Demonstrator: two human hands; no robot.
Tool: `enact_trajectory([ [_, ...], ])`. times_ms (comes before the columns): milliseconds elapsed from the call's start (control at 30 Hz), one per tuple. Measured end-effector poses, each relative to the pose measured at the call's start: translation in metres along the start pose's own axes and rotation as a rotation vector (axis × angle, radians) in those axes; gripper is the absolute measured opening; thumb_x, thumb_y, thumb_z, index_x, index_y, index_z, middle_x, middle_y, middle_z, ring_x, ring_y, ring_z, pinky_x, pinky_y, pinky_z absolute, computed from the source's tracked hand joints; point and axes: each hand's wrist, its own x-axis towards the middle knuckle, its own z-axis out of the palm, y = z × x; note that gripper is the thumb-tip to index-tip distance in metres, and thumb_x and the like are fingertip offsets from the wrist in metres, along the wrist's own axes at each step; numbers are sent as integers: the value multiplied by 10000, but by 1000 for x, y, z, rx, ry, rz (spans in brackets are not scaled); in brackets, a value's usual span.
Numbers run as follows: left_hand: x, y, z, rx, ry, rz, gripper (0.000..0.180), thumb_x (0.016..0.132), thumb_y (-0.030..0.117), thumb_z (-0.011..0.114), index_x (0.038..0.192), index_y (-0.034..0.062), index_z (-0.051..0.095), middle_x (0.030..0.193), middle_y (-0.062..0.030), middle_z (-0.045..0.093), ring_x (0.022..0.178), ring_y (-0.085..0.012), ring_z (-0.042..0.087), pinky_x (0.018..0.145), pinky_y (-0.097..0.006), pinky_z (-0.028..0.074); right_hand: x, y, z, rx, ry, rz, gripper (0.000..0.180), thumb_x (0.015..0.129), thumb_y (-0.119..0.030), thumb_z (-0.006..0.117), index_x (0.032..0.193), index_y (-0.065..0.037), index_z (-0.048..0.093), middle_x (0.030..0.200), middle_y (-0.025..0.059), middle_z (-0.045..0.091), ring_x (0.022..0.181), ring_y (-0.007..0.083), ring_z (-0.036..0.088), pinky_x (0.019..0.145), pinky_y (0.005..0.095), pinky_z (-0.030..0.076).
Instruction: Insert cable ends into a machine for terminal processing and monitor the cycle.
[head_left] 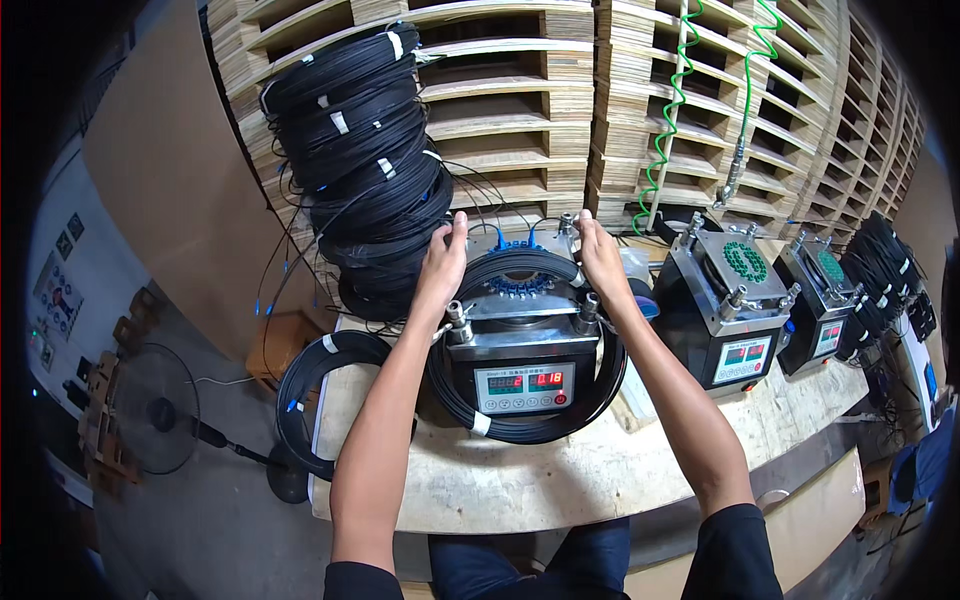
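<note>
A coil of black cable (520,431) with white ties loops over and around a metal-topped bench machine (522,337) with a lit red display. My left hand (443,264) is closed at the coil's upper left, thumb pointing up. At its upper right my right hand (602,264) is closed too, next to a rear corner post (567,223). The undersides of both hands are hidden. Between them, blue connectors (517,243) stand in a round fixture on the machine's top plate, with thin black leads rising behind.
A tall stack of black cable coils (365,170) stands behind left, and another coil (292,405) hangs over the table's left edge. Two similar machines (742,265) stand right on the wooden table (560,495). Stacked pallets (500,110) rise behind; green coiled hoses (684,70) hang there. A fan (165,415) stands left.
</note>
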Motion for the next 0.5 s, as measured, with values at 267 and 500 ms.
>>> enact_trajectory([
  [267, 15, -12, 3, -41, -52, -17, 1011, 930, 825, 358, 1480, -18, 451, 1470, -301, 496, 1409, -413, 447, 1162, -456, 338, 1, 0, 0, -22, 3, -2, 651, 1099, -507, 354, 1148, 77, 637, 887, 201, 668, 818, 282, 606, 793, 399, 479],
  [500, 8, -5, 2, -22, -79, -30, 1016, 928, 830, 350, 1481, -16, 450, 1465, -297, 502, 1408, -411, 449, 1160, -454, 339, -3, -11, -6, -75, -17, 41, 647, 1098, -508, 352, 1054, 83, 610, 827, 197, 630, 787, 295, 570, 769, 415, 459],
])
